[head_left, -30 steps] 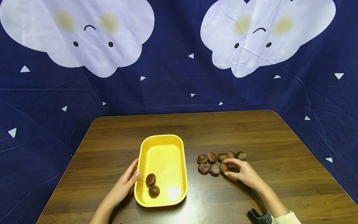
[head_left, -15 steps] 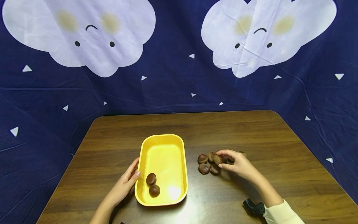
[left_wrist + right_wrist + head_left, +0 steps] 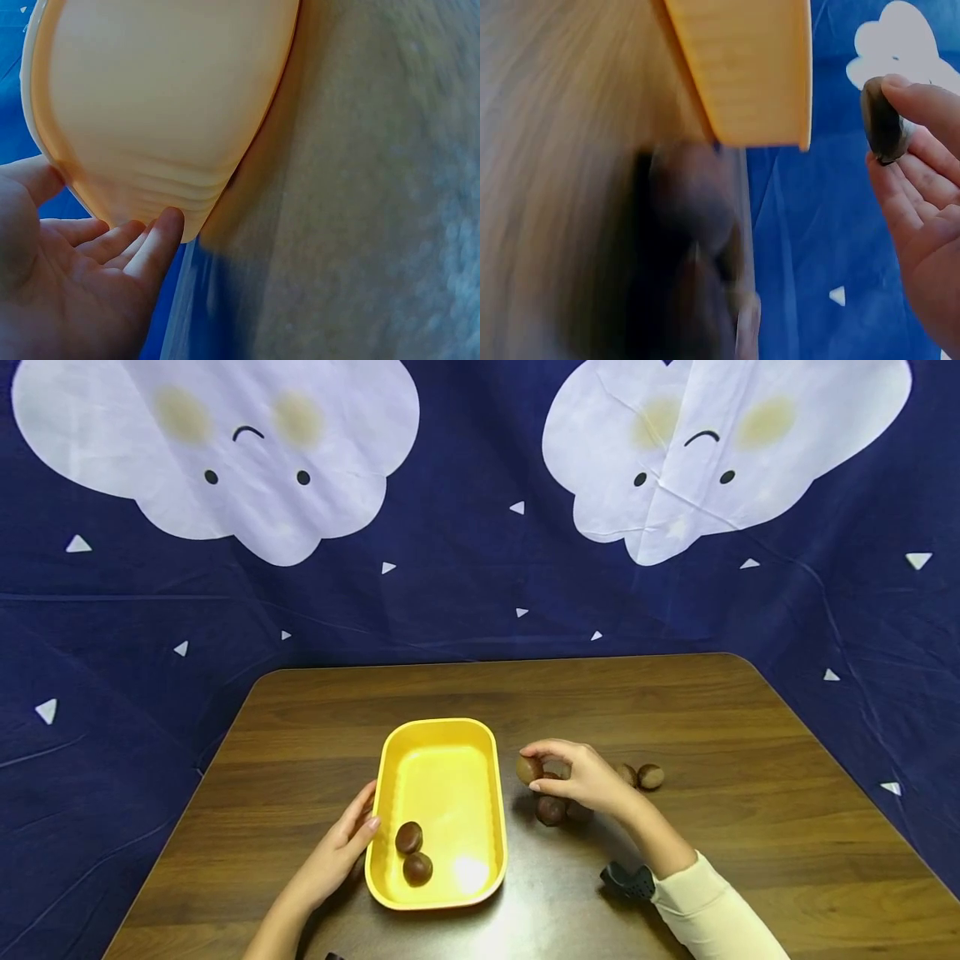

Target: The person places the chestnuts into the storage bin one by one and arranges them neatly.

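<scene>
- I note the right hand (image 3: 577, 777) pinching one chestnut (image 3: 528, 769) between thumb and fingers, above the table (image 3: 322, 710).
- Left hand (image 3: 330, 860) grips the yellow tray (image 3: 442, 777), thumb at rim, fingers outside.
- Inside the tray: two chestnuts (image 3: 417, 868); loose chestnuts (image 3: 551, 811) lie on the table.

One yellow tray (image 3: 450, 785), one left hand (image 3: 333, 853), one right hand (image 3: 585, 777), several chestnuts (image 3: 552, 811)
Two chestnuts lie in the tray; one is held in the right hand; two more show on the table just right of that hand; at least three others are partly hidden by it, so their full number cannot be told; there is one table (image 3: 322, 718), one cream sleeve (image 3: 705, 902) and one blue backdrop (image 3: 465, 543); on the backdrop are two white clouds (image 3: 247, 510), each with two eyes (image 3: 212, 477) and one mouth (image 3: 248, 432); at least twelve small white triangles (image 3: 78, 544) dot it too.
</scene>
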The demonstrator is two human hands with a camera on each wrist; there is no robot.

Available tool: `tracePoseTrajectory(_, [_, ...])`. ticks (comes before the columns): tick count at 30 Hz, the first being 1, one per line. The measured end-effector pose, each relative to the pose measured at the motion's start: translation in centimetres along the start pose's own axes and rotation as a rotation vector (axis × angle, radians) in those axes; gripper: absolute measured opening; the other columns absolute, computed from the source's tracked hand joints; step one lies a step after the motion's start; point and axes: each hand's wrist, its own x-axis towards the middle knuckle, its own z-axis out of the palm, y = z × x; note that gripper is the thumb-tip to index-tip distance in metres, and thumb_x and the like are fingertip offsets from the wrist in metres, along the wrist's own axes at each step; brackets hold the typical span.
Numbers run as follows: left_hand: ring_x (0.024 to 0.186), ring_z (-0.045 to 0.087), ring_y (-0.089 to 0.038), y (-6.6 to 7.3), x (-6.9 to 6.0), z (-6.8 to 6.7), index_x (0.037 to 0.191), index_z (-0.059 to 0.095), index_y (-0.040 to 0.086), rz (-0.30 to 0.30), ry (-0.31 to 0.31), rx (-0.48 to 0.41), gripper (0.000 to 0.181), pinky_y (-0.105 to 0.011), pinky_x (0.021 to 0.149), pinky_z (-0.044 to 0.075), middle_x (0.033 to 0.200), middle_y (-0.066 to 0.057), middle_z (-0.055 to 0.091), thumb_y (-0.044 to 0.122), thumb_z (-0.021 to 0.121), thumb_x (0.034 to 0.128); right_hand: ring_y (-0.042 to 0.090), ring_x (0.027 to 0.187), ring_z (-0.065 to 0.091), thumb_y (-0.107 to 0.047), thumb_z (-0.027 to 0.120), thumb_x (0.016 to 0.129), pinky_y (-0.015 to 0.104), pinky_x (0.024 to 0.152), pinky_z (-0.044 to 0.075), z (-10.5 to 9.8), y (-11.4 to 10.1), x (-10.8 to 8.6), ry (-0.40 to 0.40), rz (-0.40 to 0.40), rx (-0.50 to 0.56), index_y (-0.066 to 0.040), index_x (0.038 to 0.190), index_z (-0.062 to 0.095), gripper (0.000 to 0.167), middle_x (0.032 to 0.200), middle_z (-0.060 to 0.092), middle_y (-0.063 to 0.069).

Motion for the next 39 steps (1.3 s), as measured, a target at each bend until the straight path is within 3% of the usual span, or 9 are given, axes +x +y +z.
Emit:
tracePoseTrajectory(12, [0.122,0.032,-0.037,0.1,0.0,0.1,0.142,0.015,0.001,-0.017,0.012,0.006,0.053,-0.016,0.089,0.035,0.138,-0.026,0.028,0.012,0.04,0.0969,0.013,0.094,0.056,-0.013,0.071,0.078,0.034,0.084,0.045,3.7,-1.6,4.4,-0.094,-0.079,-0.011,-0.006,0.111,0.059,0.036,0.105,0.062,0.002])
tracePoseTrajectory(23, [0.123,0.03,-0.036,0.1,0.1,0.1,0.142,0.015,0.001,-0.014,0.009,-0.008,0.053,-0.016,0.09,0.034,0.139,-0.026,0.027,0.012,0.04,0.0969,0.006,0.094,0.054,-0.016,0.071,0.078,0.03,0.083,0.045,7.3,-2.5,7.2,-0.187,-0.138,-0.02,-0.005,0.11,0.059,0.035,0.104,0.061,-0.001])
tracePoseTrajectory(29, [0.122,0.033,-0.036,0.1,0.1,0.1,0.142,0.016,0.002,-0.015,0.009,-0.011,0.053,-0.017,0.089,0.035,0.137,-0.025,0.029,0.012,0.04,0.0969,0.006,0.093,0.055,-0.012,0.071,0.077,0.019,0.084,0.042,9.0,-3.3,8.4,-0.256,-0.117,-0.027,-0.004,0.109,0.06,0.035,0.104,0.062,0.002])
tracePoseTrajectory(39, [0.123,0.031,-0.037,0.1,0.1,0.1,0.142,0.014,0.001,-0.023,0.0,-0.021,0.054,-0.016,0.09,0.034,0.139,-0.026,0.026,0.012,0.04,0.0968,0.001,0.092,0.053,-0.011,0.07,0.078,0.015,0.084,0.039,11.0,-3.5,9.3,-0.377,-0.039,-0.052,-0.006,0.109,0.06,0.032,0.1,0.061,-0.003])
